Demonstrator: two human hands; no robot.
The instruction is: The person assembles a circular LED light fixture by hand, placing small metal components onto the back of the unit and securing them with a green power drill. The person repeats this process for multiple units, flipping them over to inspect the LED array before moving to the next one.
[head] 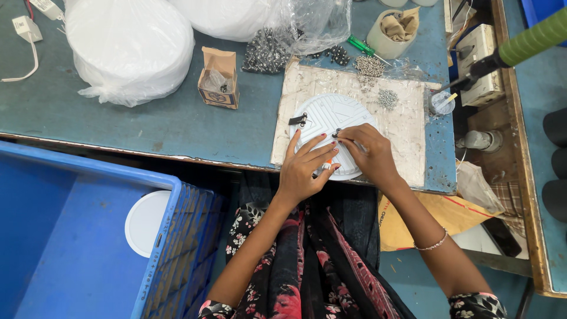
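A round white disc (pixel 328 118) with raised lines is seen lying flat on a worn white board (pixel 407 127), at the near edge of a blue-green table (pixel 147 124). The left hand (pixel 304 168) is laid on the near side of the disc, fingers spread and pointing far and to the right. A small orange and white part (pixel 326 166) is pinched between its thumb and fingers. The right hand (pixel 369 150) is set just beside it, on the right side of the disc. Its fingers are curled and pressed onto a small black clip (pixel 337 133) at the disc's middle, so the clip is gripped. The two hands are touching each other. Another black clip (pixel 299 120) is fixed on the left edge of the disc.

Small heaps of grey screws (pixel 387 98) are spread on the far part of the board. A little brown box (pixel 218 78) is stood to the left of the board. A big stack of white discs in a clear bag (pixel 130 47) is seen at the far left. A green screwdriver (pixel 361 46) and a white cup (pixel 393 29) of brown bits are placed at the far side. A blue crate (pixel 88 236) is kept near, on the left, with one white disc (pixel 146 221) inside it.
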